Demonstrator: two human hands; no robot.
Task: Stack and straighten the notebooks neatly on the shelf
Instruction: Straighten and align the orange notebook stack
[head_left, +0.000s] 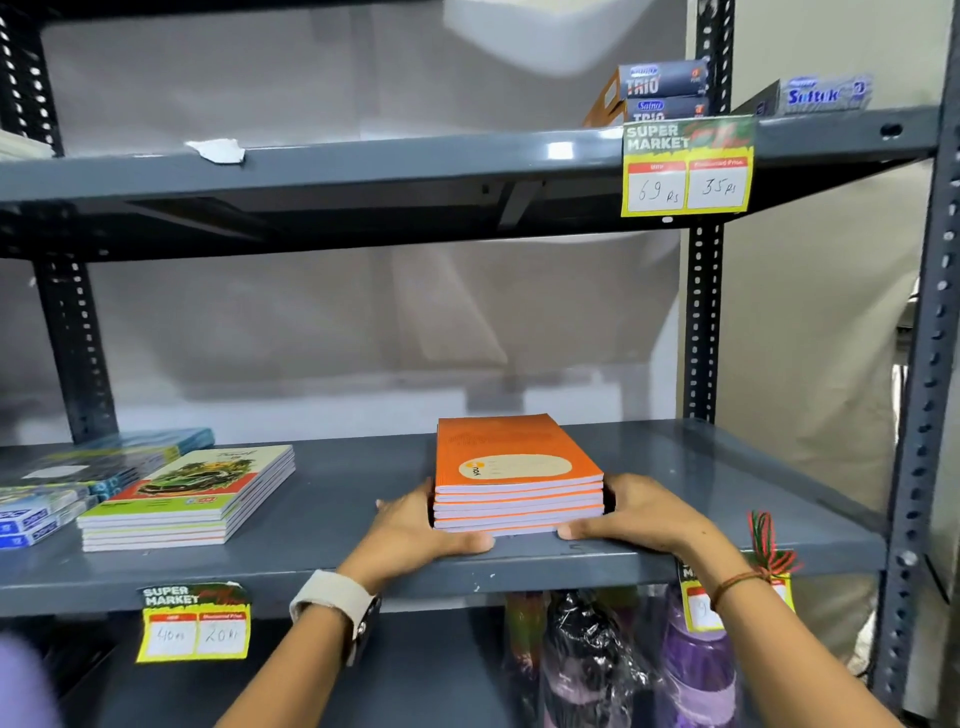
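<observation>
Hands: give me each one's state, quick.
Left hand: closed against the left side of the orange notebook stack, thumb at the front.
Right hand: closed against the stack's right side, thumb at the front.

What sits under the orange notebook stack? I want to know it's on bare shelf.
The orange notebook stack rests on the grey shelf, bare around it. Left hand and right hand clasp its sides. Directly beneath is hidden.

- I see bare shelf right of the orange stack, open to the upright post.
- A clear lane runs between that stack and the green notebooks on the left.
- Overhead, the upper shelf leaves tall headroom.
</observation>
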